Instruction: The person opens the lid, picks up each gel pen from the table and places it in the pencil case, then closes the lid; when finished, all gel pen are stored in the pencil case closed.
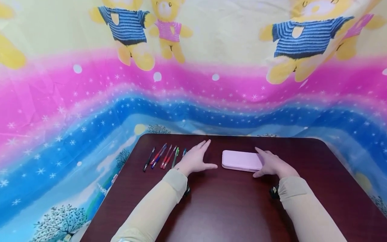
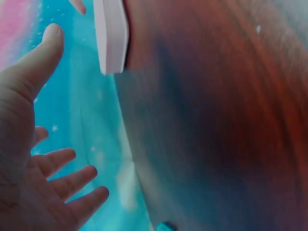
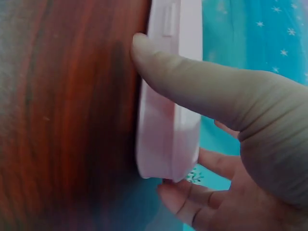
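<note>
A pale pink pencil case (image 1: 242,160) lies flat on the table. Around its right end is my right hand (image 1: 273,164), thumb along the near side and the other fingers at the end and far side; in the right wrist view the thumb (image 3: 192,82) crosses in front of the case (image 3: 156,134). Whether it presses on the case I cannot tell. My left hand (image 1: 196,159) hovers left of the case, apart from it, its fingers spread and nothing in them. Just left of that hand lie several pens, among them a black pen (image 1: 149,159) and a green pen (image 1: 175,157).
The dark brown wooden table (image 1: 229,208) has rounded far corners. Behind it and at its sides hangs a printed cloth (image 1: 193,90) with bears and snowflakes. A teal pen (image 1: 184,152) is partly hidden behind my left hand.
</note>
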{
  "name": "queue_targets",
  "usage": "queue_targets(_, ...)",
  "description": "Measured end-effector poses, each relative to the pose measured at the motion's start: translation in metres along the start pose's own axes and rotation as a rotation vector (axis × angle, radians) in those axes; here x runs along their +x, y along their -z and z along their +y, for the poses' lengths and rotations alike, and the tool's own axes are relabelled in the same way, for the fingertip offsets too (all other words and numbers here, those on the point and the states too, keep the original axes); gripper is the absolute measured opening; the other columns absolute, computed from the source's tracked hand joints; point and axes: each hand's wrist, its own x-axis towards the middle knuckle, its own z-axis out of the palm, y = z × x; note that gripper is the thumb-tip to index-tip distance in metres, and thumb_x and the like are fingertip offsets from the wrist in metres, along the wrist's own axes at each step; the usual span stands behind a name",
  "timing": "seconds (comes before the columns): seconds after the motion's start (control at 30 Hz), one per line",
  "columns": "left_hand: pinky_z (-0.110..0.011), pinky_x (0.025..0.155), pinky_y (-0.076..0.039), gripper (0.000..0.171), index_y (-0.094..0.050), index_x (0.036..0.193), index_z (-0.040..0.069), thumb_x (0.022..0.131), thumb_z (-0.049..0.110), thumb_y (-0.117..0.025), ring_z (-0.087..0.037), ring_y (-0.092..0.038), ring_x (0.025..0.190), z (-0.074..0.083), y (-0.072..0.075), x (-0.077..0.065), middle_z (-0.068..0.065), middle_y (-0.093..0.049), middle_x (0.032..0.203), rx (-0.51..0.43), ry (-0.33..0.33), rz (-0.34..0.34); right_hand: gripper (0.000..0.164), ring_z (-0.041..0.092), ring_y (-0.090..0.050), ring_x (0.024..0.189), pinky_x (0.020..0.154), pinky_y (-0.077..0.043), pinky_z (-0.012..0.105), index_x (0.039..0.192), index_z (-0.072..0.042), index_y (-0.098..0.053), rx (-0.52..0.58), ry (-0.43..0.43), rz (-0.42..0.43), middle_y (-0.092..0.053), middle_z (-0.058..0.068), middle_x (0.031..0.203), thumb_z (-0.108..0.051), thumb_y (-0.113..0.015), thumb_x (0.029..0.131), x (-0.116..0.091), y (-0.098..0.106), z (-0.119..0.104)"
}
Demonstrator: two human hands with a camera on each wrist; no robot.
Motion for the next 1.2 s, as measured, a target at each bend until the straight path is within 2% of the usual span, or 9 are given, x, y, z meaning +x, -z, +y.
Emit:
queue_targets(0.13, -0.049, 0.131, -0.041, 0.122, -0.017, 0.179, 0.026, 0.087, 0.075, -0.08, -0.03, -0.038, 0.167, 0.004, -0.009, 0.002, -0.009, -0.03, 0.183, -0.002, -0.011, -0.022, 0.124, 0.066, -0.042, 0.147, 0.117, -0.041, 0.078, 0.172, -0.003, -0.029, 0.001, 0.048, 0.032, -0.038, 0.041, 0.165, -0.035, -0.101, 0.076, 0.004, -0.008, -0.002)
queue_targets(0.3, -0.05, 0.132, -0.041, 0.122, -0.019, 0.178, 0.027, 0.085, 0.074, -0.082, -0.031, -0.037, 0.167, 0.007, -0.018, 0.003, -0.009, -0.031, 0.183, -0.002, -0.029, -0.033, 0.116, 0.059, -0.044, 0.15, 0.121, -0.041, 0.075, 0.171, -0.005, -0.035, 0.006, 0.103, 0.043, -0.042, 0.036, 0.166, -0.032, -0.099, 0.079, 0.01, -0.018, -0.013)
queue_targets(0.57, -0.047, 0.134, -0.038, 0.117, -0.03, 0.176, 0.022, 0.085, 0.075, -0.082, -0.028, -0.037, 0.167, 0.006, -0.027, 0.004, -0.007, -0.037, 0.18, 0.065, -0.075, -0.044, 0.112, 0.053, -0.045, 0.154, 0.124, -0.039, 0.071, 0.17, -0.007, -0.04, 0.066, 0.199, 0.043, -0.047, 0.03, 0.167, -0.04, -0.099, 0.08, 0.017, -0.034, -0.036)
queue_targets(0.83, -0.044, 0.131, -0.043, 0.111, -0.041, 0.172, 0.023, 0.084, 0.076, -0.081, -0.025, -0.048, 0.159, 0.001, -0.027, 0.001, -0.002, -0.05, 0.173, 0.111, -0.08, -0.09, 0.114, 0.048, -0.051, 0.15, 0.122, -0.045, 0.069, 0.169, -0.01, -0.042, 0.152, 0.242, 0.049, -0.05, 0.025, 0.167, -0.05, -0.098, 0.079, 0.022, -0.056, -0.043)
queue_targets(1.0, -0.04, 0.129, -0.045, 0.103, -0.051, 0.167, 0.019, 0.085, 0.073, -0.083, -0.024, -0.055, 0.152, -0.002, -0.025, 0.0, -0.002, -0.058, 0.166, 0.144, -0.11, -0.1, 0.121, 0.036, -0.063, 0.127, 0.108, -0.055, 0.057, 0.171, -0.008, -0.037, 0.218, 0.202, 0.07, -0.056, 0.023, 0.157, -0.054, -0.098, 0.078, 0.024, -0.067, -0.04)
queue_targets(1.1, -0.038, 0.128, -0.045, 0.098, -0.054, 0.164, 0.019, 0.087, 0.071, -0.082, -0.024, -0.056, 0.151, -0.003, -0.023, 0.001, -0.002, -0.059, 0.164, 0.17, -0.143, -0.104, 0.123, 0.025, -0.063, 0.107, 0.093, -0.056, 0.044, 0.172, -0.008, -0.035, 0.254, 0.191, 0.078, -0.067, 0.017, 0.135, -0.053, -0.099, 0.077, 0.026, -0.071, -0.037)
queue_targets(1.2, -0.037, 0.127, -0.046, 0.096, -0.056, 0.163, 0.02, 0.087, 0.07, -0.083, -0.023, -0.058, 0.149, -0.006, -0.021, 0.002, -0.003, -0.061, 0.163, 0.183, -0.157, -0.11, 0.123, 0.02, -0.06, 0.095, 0.083, -0.053, 0.037, 0.171, -0.007, -0.036, 0.279, 0.198, 0.082, -0.068, 0.009, 0.11, -0.05, -0.1, 0.076, 0.028, -0.072, -0.035)
